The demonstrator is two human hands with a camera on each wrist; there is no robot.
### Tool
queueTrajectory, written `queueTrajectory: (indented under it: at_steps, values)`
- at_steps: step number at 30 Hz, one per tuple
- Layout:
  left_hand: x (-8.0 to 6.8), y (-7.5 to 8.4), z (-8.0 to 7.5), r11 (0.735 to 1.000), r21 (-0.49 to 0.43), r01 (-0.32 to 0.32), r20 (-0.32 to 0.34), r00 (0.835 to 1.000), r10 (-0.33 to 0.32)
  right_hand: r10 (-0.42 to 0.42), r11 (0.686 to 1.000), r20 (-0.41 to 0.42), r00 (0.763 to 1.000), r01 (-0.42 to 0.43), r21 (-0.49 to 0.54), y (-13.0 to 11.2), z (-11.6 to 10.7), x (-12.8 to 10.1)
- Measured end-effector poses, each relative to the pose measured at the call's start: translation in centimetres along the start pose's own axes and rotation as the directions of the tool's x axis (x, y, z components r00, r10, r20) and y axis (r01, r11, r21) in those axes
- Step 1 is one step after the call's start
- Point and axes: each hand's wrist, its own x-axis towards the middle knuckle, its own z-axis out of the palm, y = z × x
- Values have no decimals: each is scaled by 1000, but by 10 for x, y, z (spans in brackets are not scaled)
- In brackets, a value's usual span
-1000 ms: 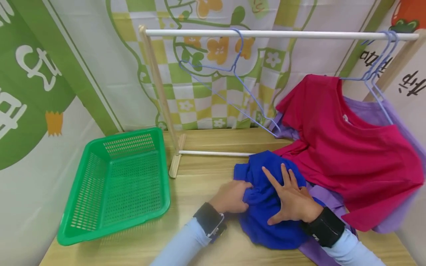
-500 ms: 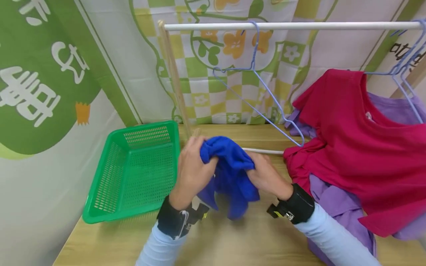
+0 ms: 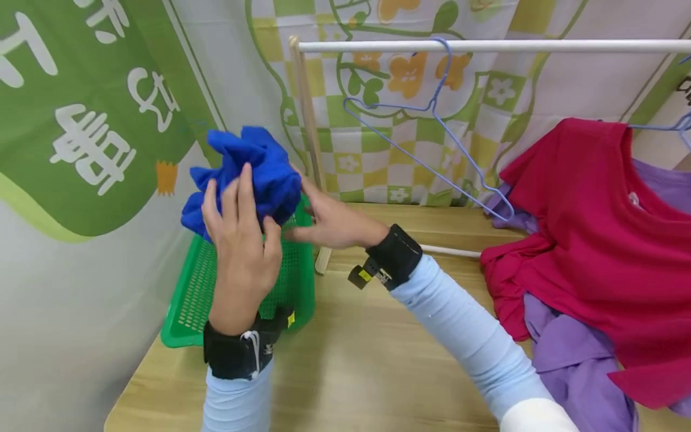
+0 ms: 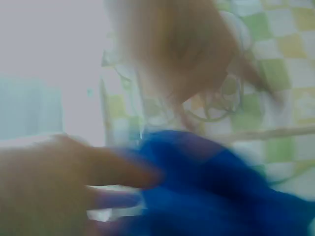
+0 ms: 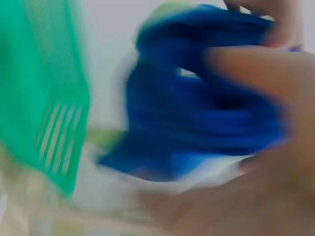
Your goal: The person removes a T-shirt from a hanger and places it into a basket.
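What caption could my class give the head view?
Left hand and right hand at a bundled blue cloth that partly hides a green basket, with a bare hanger and red shirt farther right.

**White Lettering Covers Green Wall**

Large white characters (image 3: 93, 150), apparently Chinese, run across the green wall hanging (image 3: 102, 72) at 10 o'clock in the head view; slanted and partly cropped, they cannot be read with certainty. Near 2 o'clock, the edge cuts off black writing (image 3: 685, 87) on a pale panel. Pale marks on the right wrist's gear (image 3: 372, 273), at 5 o'clock, are too small to read.
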Motion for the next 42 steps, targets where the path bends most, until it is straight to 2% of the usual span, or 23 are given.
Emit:
queueTrajectory:
  at_steps: [1,2,4,5,6,8,10,11,13,15,16,18,20,22,24,25,26,27,29,31,33,38,42]
  values:
    - [-4,-7,0,996,69,55,146,987,-65,75,989,42,996,-69,-129,8,-1,-6]
    - [-7,-15,0,986,137,97,277,952,-132,146,960,56,988,-128,-249,16,-1,-14]
    - [-9,-25,2,966,214,147,466,853,-234,231,905,38,972,-201,-374,29,-3,-34]
    - [-6,-29,3,961,229,154,529,809,-255,236,901,17,971,-213,-379,33,-5,-44]
    - [0,-31,6,963,225,151,573,778,-256,209,910,-3,978,-195,-366,35,-8,-55]
    - [17,-35,14,973,182,138,625,748,-223,170,920,-47,984,-175,-352,33,-18,-75]
    - [41,-36,26,981,128,145,647,738,-194,130,929,-126,983,-165,-331,25,-30,-95]
    - [53,-37,34,982,100,162,647,739,-188,108,925,-190,976,-168,-340,20,-38,-105]
    - [77,-41,52,976,30,217,609,770,-190,30,912,-338,941,-164,-375,9,-55,-122]
    - [98,-48,73,956,-61,288,542,814,-211,-62,892,-510,858,-182,-415,-3,-76,-137]
    - [107,-52,84,942,-115,314,496,840,-220,-103,873,-597,796,-216,-438,-8,-88,-144]
    - [121,-60,108,903,-239,357,394,886,-246,-164,836,-744,647,-309,-454,-17,-114,-158]
    - [129,-67,130,849,-358,390,292,910,-294,-210,801,-854,476,-418,-429,-22,-141,-170]
    - [132,-73,149,791,-460,402,181,915,-360,-239,752,-918,316,-537,-381,-22,-168,-181]
    - [131,-77,164,728,-563,390,80,903,-422,-259,703,-945,199,-632,-326,-18,-192,-190]
    - [130,-80,167,704,-604,373,35,895,-444,-246,679,-955,165,-674,-291,-14,-202,-193]
    - [129,-82,170,687,-639,347,-7,890,-456,-209,650,-966,150,-717,-252,-11,-211,-195]
    - [127,-83,172,675,-668,313,-43,889,-455,-170,622,-973,154,-749,-227,-7,-219,-197]
    - [124,-83,173,667,-702,249,-96,895,-435,-102,565,-978,185,-798,-210,3,-230,-199]
    - [122,-81,174,671,-714,199,-133,903,-409,-58,534,-975,216,-818,-213,12,-236,-199]
    - [120,-78,174,687,-705,177,-153,908,-391,-61,533,-972,228,-816,-225,19,-241,-199]
    - [120,-87,178,723,-663,192,-142,916,-374,32,530,-980,198,-834,-152,24,-246,-187]
    - [124,-104,187,761,-620,191,-156,920,-359,26,571,-983,181,-810,-134,23,-244,-169]
